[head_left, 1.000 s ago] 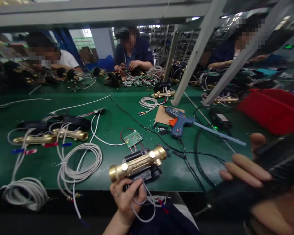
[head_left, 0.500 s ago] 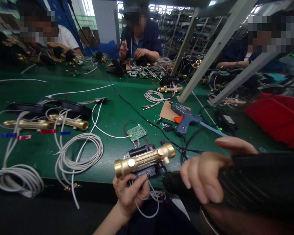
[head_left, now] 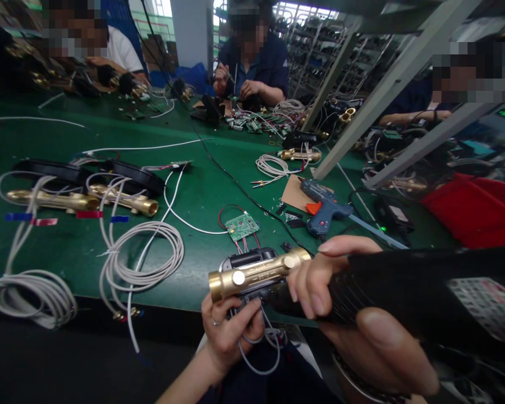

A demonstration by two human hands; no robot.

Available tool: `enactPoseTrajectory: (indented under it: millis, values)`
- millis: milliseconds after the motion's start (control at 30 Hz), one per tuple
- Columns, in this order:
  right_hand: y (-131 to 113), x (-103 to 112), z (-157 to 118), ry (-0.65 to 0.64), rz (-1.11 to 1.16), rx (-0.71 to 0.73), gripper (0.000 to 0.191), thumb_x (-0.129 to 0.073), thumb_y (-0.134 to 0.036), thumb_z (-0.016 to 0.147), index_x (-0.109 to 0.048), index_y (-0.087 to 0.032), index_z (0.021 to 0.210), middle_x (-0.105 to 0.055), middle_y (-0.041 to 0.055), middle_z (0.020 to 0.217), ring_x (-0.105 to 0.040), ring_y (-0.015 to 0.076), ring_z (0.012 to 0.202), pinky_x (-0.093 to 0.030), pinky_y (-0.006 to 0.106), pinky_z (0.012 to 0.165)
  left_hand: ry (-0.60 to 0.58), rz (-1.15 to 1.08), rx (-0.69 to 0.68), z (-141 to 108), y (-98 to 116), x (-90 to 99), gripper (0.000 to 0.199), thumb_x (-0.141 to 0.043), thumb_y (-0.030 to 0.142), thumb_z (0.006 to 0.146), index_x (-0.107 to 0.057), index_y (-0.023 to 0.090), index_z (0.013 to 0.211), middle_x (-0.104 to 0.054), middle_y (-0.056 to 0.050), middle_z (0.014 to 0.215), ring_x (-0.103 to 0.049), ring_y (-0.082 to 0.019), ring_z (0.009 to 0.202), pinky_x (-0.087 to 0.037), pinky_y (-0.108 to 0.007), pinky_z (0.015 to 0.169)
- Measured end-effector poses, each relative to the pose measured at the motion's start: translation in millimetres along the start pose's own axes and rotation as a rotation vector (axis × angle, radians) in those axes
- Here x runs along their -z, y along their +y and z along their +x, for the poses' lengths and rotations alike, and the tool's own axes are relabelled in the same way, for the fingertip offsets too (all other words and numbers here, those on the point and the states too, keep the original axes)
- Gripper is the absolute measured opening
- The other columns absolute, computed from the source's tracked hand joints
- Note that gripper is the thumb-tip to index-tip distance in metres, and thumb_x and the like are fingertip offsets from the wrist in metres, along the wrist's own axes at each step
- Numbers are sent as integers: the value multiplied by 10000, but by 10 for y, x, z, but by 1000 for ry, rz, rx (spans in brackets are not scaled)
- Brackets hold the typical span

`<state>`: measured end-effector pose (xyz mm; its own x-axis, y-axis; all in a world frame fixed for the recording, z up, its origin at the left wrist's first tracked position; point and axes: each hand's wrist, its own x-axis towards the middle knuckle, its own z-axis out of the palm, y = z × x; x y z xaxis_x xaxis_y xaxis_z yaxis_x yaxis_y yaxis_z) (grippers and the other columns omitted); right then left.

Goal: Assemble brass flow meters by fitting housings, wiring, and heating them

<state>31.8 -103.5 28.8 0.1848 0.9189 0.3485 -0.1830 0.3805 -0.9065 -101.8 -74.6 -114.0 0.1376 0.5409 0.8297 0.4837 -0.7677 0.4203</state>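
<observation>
My left hand (head_left: 233, 331) grips a brass pipe fitting (head_left: 256, 274) joined to a black plastic housing (head_left: 248, 258), held at the table's front edge. Its thumb presses near the housing's lower side. A green circuit board (head_left: 242, 225) lies just behind, tied to the housing by thin wires. Grey cable (head_left: 258, 371) loops below the hand. My right hand (head_left: 320, 283) is wrapped round a black electric screwdriver (head_left: 404, 280), which lies nearly level. The screwdriver's nose is at the housing's lower right side; its tip is hard to make out.
A blue glue gun (head_left: 326, 207) lies on cardboard (head_left: 297, 191) behind my right hand. At left are brass fittings (head_left: 59, 200) with coiled grey cables (head_left: 147, 255). A red bin (head_left: 475, 210) and slanted metal posts (head_left: 387, 95) stand right. Several co-workers sit across the table.
My right hand has brought the screwdriver leftward to the housing, its nose now overlapping the lower right side. My left hand still holds the brass fitting. The whole view has shifted slightly.
</observation>
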Motion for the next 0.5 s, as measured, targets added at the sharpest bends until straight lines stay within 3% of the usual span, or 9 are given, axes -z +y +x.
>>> enactPoseTrajectory:
  millis: [200,500]
  values:
    - [13,-16,6,-10,-20,-23,328,-585,-399,831,-500,-227,1097,-510,-20,660,-490,139,580,-420,310,574,3,-10,2,29,8,11,97,-595,253,839,-686,237,813,-524,-9,751,-534,-120,708,-432,-301,821]
    - [-18,-81,40,96,-87,22,347,-630,-437,803,-521,-204,1036,-501,-24,610,-475,136,520,-413,311,556,-5,-8,-1,10,-8,6,88,-600,250,825,-688,248,833,-505,-11,757,-528,-113,681,-451,-304,807]
